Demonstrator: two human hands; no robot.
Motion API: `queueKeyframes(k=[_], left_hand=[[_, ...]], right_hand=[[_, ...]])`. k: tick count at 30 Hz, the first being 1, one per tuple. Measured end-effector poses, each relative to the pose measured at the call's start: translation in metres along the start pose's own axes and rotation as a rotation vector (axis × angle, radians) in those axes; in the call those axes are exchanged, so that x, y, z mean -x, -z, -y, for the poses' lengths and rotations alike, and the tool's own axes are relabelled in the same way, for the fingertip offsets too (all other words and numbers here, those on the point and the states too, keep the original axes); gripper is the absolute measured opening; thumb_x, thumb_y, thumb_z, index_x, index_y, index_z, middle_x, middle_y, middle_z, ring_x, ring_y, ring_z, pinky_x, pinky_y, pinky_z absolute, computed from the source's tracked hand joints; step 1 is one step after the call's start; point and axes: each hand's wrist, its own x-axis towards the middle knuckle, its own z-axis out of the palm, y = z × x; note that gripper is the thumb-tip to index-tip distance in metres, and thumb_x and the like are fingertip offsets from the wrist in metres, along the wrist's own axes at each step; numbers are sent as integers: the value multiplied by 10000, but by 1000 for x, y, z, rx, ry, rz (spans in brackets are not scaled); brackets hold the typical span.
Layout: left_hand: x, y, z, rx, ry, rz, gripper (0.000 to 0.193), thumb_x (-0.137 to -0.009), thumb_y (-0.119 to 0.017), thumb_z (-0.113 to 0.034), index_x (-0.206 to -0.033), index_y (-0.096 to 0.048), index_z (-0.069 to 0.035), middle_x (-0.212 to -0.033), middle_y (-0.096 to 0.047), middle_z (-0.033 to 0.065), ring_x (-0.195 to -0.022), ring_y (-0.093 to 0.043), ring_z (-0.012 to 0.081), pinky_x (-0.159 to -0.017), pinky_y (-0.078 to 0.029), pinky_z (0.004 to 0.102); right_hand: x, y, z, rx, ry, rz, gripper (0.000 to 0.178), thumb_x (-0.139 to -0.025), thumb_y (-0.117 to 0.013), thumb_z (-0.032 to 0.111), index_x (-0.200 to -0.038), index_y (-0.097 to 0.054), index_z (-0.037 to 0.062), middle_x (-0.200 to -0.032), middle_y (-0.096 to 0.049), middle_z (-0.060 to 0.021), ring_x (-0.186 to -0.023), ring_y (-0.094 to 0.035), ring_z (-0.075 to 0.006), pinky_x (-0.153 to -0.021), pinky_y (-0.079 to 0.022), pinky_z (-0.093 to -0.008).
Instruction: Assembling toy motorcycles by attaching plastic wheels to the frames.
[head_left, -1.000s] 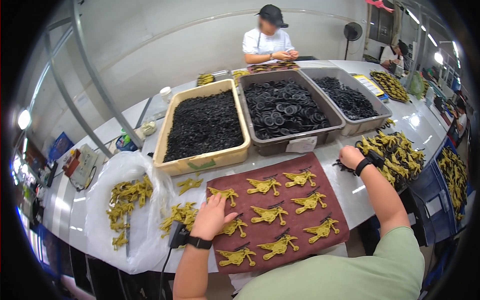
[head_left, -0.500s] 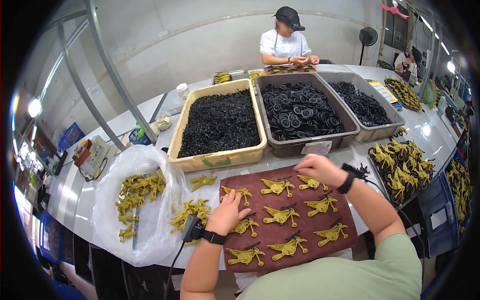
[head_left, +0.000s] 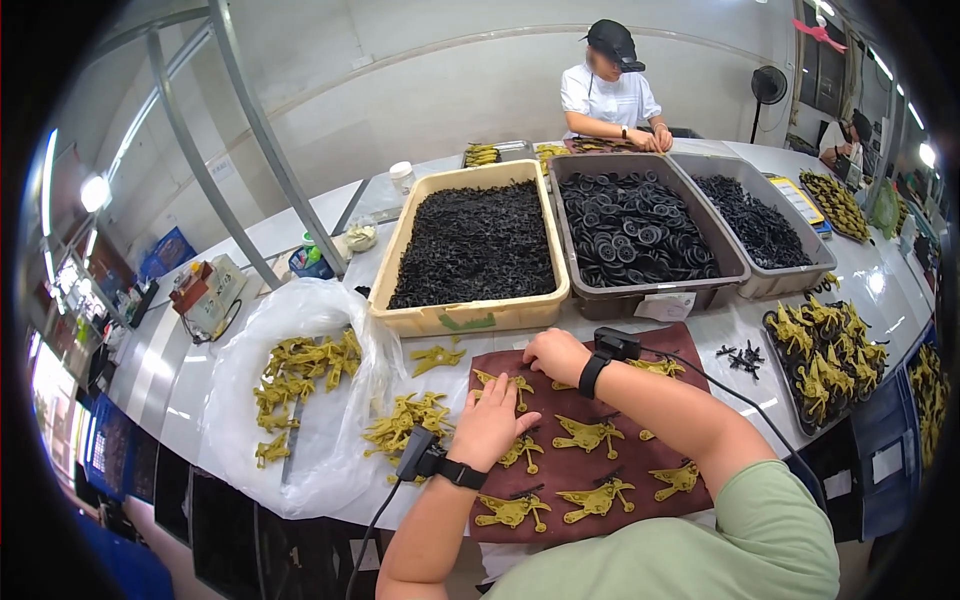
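Note:
Rows of yellow plastic bike-frame-like parts (head_left: 589,434), most with a small black piece along the top edge, lie on a dark red mat (head_left: 560,465). My left hand (head_left: 488,425) rests at the mat's left side, fingers stretched out, their tips touching the upper-left yellow part (head_left: 520,385). Just right of that part, my right hand (head_left: 558,354) hovers low over the mat's far edge, fingers pinched together and pointing down. Whatever is in this pinch is hidden. My right forearm covers some parts of the right column.
Beyond the mat stand a cream bin (head_left: 382,290) of small black pieces, a brown bin (head_left: 735,275) of black wheels and a grey bin (head_left: 820,265). A plastic bag (head_left: 240,400) with yellow parts lies left; a filled tray (head_left: 825,360) is right. A co-worker (head_left: 610,95) sits opposite.
My right hand has moved left, from the mat's upper-right area to beside the upper-left part. My left hand stays by the same part. The view has shifted slightly.

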Motion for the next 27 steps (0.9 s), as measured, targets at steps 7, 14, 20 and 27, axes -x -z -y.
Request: queueKeyframes(k=[7,14,20,27], left_hand=[[-4,-1,11,114,-39,131,717,-912,-437,-542,-1346,-401,28,-1431,-347,234,-1296,-391,352,-1033,-348,456],[-1,1,11,203,-26,153,758,-898,-462,-550,-1372,-365,33,-1444,-312,252,-1312,-361,373,-1057,-334,451],[1,2,10,221,-24,144,783,-882,-499,-546,-1376,-353,43,-1445,-306,259,-1334,-323,375,-1061,-334,441],[-1,-7,11,229,-38,101,778,-868,-542,-519,-1366,-364,51,-1434,-314,269,-1324,-329,386,-1056,-350,405]], right_hand=[[-4,19,6,-167,-145,112,227,-732,-708,114,-939,-693,21,-861,-675,-189,-834,-655,-318,-736,-515,-377],[-15,10,18,-240,-45,181,216,-755,-692,95,-961,-690,31,-870,-678,-184,-831,-654,-322,-738,-515,-379],[-21,3,18,-194,-44,214,193,-738,-701,106,-910,-687,20,-863,-679,-172,-832,-653,-322,-740,-515,-387],[-31,-11,26,148,26,257,157,-712,-656,67,-840,-639,-22,-814,-655,-213,-810,-635,-369,-723,-505,-424]])
